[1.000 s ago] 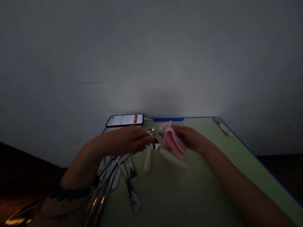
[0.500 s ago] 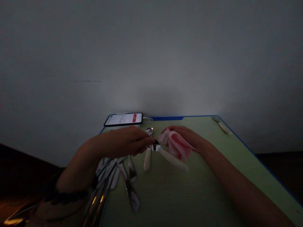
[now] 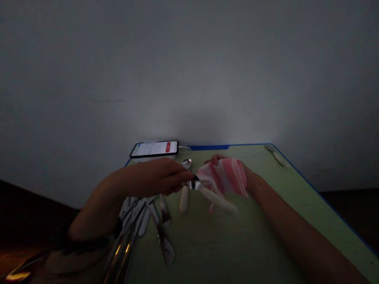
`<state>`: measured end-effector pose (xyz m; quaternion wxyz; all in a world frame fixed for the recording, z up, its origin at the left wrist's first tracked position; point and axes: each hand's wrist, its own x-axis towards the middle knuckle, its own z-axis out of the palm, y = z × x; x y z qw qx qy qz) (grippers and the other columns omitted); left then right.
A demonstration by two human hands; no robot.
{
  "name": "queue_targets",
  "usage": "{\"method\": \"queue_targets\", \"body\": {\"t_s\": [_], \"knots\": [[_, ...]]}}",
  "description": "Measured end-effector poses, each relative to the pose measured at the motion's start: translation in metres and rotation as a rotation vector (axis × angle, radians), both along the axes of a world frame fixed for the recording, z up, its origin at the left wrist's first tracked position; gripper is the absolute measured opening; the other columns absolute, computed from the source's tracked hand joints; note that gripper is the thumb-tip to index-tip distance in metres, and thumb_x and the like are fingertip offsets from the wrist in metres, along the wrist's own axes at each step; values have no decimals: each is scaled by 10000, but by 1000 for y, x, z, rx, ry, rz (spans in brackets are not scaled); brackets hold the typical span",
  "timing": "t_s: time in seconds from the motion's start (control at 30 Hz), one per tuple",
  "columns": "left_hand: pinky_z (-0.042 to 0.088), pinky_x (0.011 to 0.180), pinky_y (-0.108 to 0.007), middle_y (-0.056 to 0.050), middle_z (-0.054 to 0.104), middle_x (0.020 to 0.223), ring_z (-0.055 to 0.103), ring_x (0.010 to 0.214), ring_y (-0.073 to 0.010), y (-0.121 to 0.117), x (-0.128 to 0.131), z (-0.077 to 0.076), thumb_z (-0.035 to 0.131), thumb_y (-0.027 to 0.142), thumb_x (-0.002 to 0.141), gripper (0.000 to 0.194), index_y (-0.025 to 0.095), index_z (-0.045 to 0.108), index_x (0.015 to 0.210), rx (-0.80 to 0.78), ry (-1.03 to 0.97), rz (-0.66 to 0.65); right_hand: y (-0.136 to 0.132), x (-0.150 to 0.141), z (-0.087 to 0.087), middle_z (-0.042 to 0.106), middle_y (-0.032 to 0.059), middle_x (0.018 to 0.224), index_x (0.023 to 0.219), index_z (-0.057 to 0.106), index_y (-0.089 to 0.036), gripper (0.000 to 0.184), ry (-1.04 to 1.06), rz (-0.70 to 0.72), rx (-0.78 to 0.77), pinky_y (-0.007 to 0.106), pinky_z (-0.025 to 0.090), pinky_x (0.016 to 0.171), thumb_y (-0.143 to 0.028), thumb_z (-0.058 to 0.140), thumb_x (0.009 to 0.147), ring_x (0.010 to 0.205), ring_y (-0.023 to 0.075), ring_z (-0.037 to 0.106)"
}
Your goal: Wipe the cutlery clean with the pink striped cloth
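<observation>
My left hand [image 3: 168, 177] is closed on the metal end of a cream-handled piece of cutlery [image 3: 217, 201]. Its handle slants down to the right above the table; my fingers cover its head, so its exact kind is hidden. Opposite it, my right hand [image 3: 216, 159] grips a pink-and-white striped cloth [image 3: 226, 176], which hangs open over the fingers just behind the handle. Below the left hand lies another cream-handled utensil [image 3: 184, 200], beside a small spoon's shiny bowl [image 3: 187, 162]. Several metal utensils [image 3: 142, 213] are heaped under my left wrist.
A lit phone [image 3: 154, 149] with a white cable [image 3: 185, 148] rests at the back left, near the wall [image 3: 201, 79]. On the far right lies a cream-handled utensil [image 3: 277, 156]. The pale green table [image 3: 213, 244] has a blue edge.
The cloth was bunched and has spread out flatter, its stripes now facing me. My right hand has shifted slightly behind it. The left hand keeps the cutlery in nearly the same place.
</observation>
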<state>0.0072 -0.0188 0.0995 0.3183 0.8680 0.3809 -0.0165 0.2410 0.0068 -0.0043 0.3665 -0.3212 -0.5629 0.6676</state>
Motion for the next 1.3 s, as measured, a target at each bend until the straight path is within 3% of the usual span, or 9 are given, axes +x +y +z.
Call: {"method": "queue_targets", "body": {"t_s": [0.17,0.33,0.4,0.5,0.6,0.7,0.97,1.13,1.3], "knots": [[319,471,-190,18,495,528,430,463,-78,-2,4,-1,314,443,887,457,159,539,610,0,-46,-39,1,2,8,540,38,1026,669,549,-197,59,69,-132,191,346,338,956,-240,583,690,1051,190,467],[301,481,-208,12,511,534,441,466,-87,3,5,-4,326,417,887,430,154,587,668,121,-36,-14,-19,-8,36,527,32,1086,746,560,-204,64,68,44,159,321,406,886,-255,524,759,999,170,514],[307,518,-217,3,548,581,470,511,-98,7,5,-7,340,386,885,387,161,621,744,231,-12,-21,-25,-14,40,472,45,1206,1034,521,-250,293,-37,95,162,302,448,804,-280,580,748,974,162,528],[310,560,-226,-10,573,640,496,579,-110,14,5,-14,335,353,890,363,168,643,834,372,0,-24,-26,-21,37,397,97,1306,1262,349,-271,631,-312,-22,227,272,464,692,-363,646,713,920,162,546],[294,537,-224,3,547,609,466,535,-95,19,7,-22,305,359,904,388,162,634,843,416,-37,17,-23,-24,34,594,79,950,1030,541,-161,404,-603,-54,363,245,400,562,-488,503,797,699,133,524],[295,525,-219,18,519,575,452,511,-85,18,15,-28,283,365,916,413,154,600,756,427,-96,20,-24,-23,40,529,14,624,690,552,-148,449,-751,17,564,239,305,515,-486,324,878,567,105,432],[292,485,-206,32,480,508,415,468,-70,10,30,-29,281,366,921,447,150,543,631,460,-180,16,-35,-12,60,551,17,632,684,525,-165,404,-811,37,691,244,299,534,-426,307,901,562,104,423],[280,461,-191,41,463,459,415,448,-70,19,16,-24,340,397,898,425,154,574,639,518,-182,189,-31,3,67,612,37,789,811,550,-190,364,-765,119,682,267,364,630,-428,293,910,675,139,498],[281,446,-205,30,452,446,394,435,-73,29,5,-24,348,422,890,461,151,542,572,455,-255,304,-30,17,74,585,27,761,799,533,-185,383,-810,108,658,252,354,580,-478,306,896,645,129,471]]}}
